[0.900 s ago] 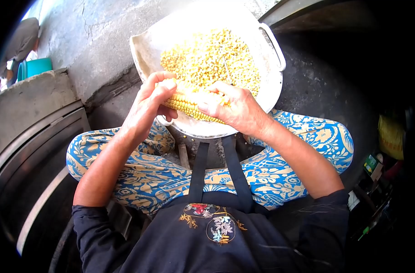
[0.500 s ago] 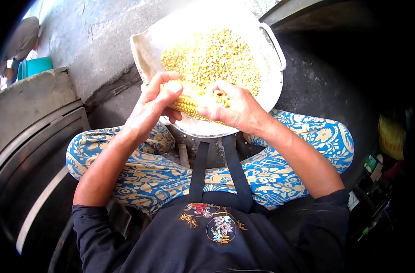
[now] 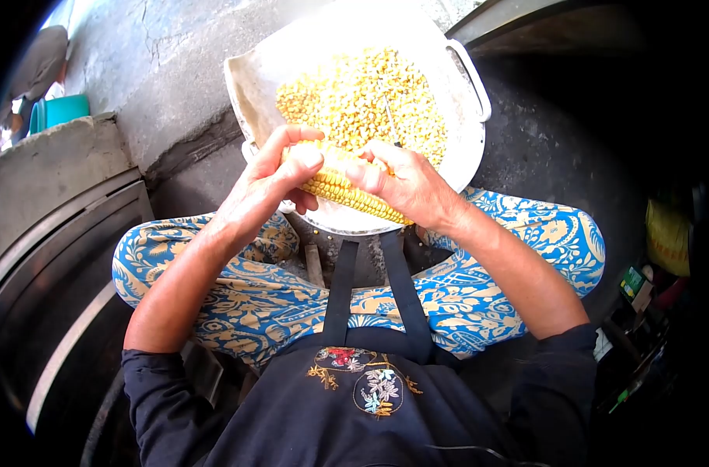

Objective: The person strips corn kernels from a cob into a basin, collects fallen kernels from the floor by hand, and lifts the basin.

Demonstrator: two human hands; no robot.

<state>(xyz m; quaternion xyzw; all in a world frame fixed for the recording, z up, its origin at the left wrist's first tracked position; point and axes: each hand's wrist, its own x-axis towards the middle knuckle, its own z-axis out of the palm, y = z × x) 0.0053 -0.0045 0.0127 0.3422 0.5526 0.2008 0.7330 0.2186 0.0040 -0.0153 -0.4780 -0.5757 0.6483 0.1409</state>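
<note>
left hand [image 3: 270, 177] and right hand [image 3: 415, 187] clamped on corn cob [image 3: 348, 194], over white basin [image 3: 470, 144] of loose kernels [image 3: 362, 97].

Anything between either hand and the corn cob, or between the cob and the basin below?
Nothing visible: the left hand and right hand both hold the corn cob directly, over the near part of the white basin. A thin object lies among the kernels beyond the right hand, not in between.
</note>
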